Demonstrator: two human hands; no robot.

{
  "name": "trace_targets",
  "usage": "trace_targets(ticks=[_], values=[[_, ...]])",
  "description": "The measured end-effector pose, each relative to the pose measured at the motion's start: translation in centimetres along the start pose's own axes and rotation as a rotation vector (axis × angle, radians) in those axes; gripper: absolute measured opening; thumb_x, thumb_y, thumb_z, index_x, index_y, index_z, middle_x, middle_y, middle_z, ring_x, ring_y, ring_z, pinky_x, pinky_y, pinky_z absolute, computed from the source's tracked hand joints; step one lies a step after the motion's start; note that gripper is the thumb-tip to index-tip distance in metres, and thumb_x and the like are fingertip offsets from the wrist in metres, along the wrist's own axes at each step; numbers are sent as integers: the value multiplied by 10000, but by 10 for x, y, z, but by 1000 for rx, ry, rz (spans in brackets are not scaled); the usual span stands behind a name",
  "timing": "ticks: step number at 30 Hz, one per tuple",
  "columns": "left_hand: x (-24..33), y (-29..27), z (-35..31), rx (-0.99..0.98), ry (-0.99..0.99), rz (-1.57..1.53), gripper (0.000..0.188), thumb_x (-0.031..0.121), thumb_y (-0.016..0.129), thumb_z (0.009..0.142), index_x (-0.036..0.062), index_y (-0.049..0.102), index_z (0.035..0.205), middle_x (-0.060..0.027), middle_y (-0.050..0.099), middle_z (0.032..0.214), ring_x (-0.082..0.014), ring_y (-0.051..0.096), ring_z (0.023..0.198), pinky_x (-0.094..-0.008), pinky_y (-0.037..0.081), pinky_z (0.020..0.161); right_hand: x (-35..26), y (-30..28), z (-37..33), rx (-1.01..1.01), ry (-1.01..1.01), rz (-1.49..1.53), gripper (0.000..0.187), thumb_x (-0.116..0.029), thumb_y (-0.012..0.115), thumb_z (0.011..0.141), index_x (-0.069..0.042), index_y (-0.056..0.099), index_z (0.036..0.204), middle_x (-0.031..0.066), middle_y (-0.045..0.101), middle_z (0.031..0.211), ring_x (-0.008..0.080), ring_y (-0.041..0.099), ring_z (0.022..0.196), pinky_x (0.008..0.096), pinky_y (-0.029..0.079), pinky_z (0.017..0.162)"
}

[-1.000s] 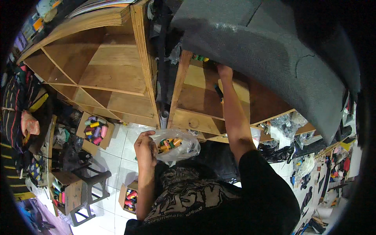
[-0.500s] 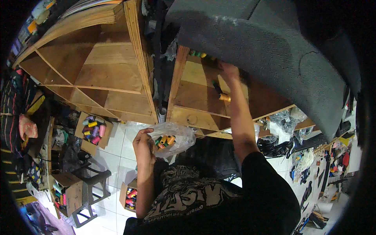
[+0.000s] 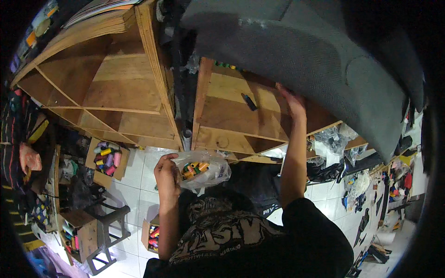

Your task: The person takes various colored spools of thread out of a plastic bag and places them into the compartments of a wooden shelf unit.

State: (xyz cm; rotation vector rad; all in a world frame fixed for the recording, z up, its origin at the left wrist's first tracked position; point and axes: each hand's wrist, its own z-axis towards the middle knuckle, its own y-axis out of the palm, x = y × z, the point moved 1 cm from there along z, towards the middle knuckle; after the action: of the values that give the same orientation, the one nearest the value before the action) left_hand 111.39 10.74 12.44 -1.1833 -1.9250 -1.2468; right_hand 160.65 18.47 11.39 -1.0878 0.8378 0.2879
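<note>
My left hand (image 3: 168,176) is closed on the rim of a clear plastic bag (image 3: 217,173). Orange and green thread spools (image 3: 195,169) lie inside the bag. My right hand (image 3: 293,103) reaches into a wooden shelf compartment, just under the edge of a grey cover sheet. Its fingers look stretched out and partly in shadow, with nothing visible in them. A small black object (image 3: 249,102) lies on the compartment board to its left. Behind it, a row of green and yellow spools (image 3: 226,66) shows partly from under the sheet.
The grey sheet (image 3: 296,60) hangs over the right shelf. At left stands another wooden shelf unit (image 3: 139,88). Cardboard boxes of coloured spools (image 3: 110,160) sit on the left, near a grey stool (image 3: 111,222). Plastic bags (image 3: 333,141) lie at the lower right shelf.
My right hand has moved right and toward me from the back of the compartment. The orange spool beside the black object is gone from there. My left hand still holds the bag.
</note>
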Motion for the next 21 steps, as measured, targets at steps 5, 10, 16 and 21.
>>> trace_targets(ticks=[5, 10, 16, 21], values=[[-8, -6, 1, 0, 21, 10, 200, 151, 474, 852, -14, 582, 889, 46, 380, 510, -33, 305, 391, -205, 201, 358, -36, 72, 43, 286, -117, -86, 380, -288, 740, 681, -40, 664, 959, 82, 659, 916, 197, 592, 867, 306, 441, 791], [-9, -8, 0, 44, 12, 53, 203, 173, 478, 871, -4, 575, 887, 52, 358, 503, -40, 298, 380, -205, 205, 343, -59, 112, 64, 397, -214, -218, 377, -291, 738, 683, -42, 665, 956, 83, 660, 911, 197, 593, 862, 307, 443, 784], [-11, -15, -3, 47, -15, -1, 174, 125, 452, 842, 4, 559, 908, 53, 335, 488, -47, 277, 356, -210, 205, 321, -69, 125, 66, 410, -234, -270, 373, -296, 735, 686, -45, 667, 953, 83, 661, 905, 197, 595, 856, 309, 445, 775], [-8, -18, -4, 80, 13, 70, 184, 154, 453, 859, 7, 551, 911, 53, 335, 489, -46, 275, 354, -207, 220, 321, -60, 112, 64, 377, -185, -252, 369, -299, 733, 688, -47, 669, 950, 84, 662, 901, 197, 596, 851, 310, 446, 767]])
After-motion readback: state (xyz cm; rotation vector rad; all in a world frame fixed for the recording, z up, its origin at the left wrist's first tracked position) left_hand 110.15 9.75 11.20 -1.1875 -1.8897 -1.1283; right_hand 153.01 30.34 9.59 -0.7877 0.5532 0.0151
